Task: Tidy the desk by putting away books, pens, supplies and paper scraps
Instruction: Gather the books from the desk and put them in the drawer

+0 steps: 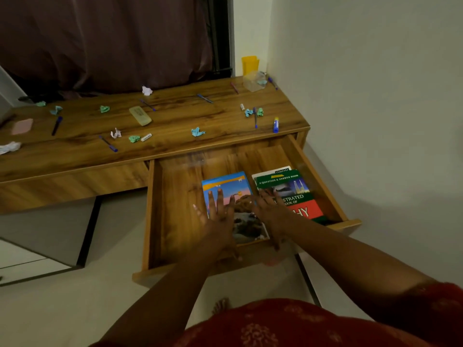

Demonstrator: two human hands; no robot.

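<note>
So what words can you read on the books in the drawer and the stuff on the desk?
"A QUESTION & ANSWER BOOK" on the green book.
"STRATED", "OOK OF" and "HY" below that on it; the right hand hides the rest.
"classmate", I think, on the white notebook under it.
Blue book: small word, too blurred.
Glue stick and desk bits: too small to read.

Green book's (288, 194) title partly hidden by right hand (269, 211).

Dim, warm indoor light; soft shadows, wide-angle bending at edges, motion blur on the hands (240, 216).
</note>
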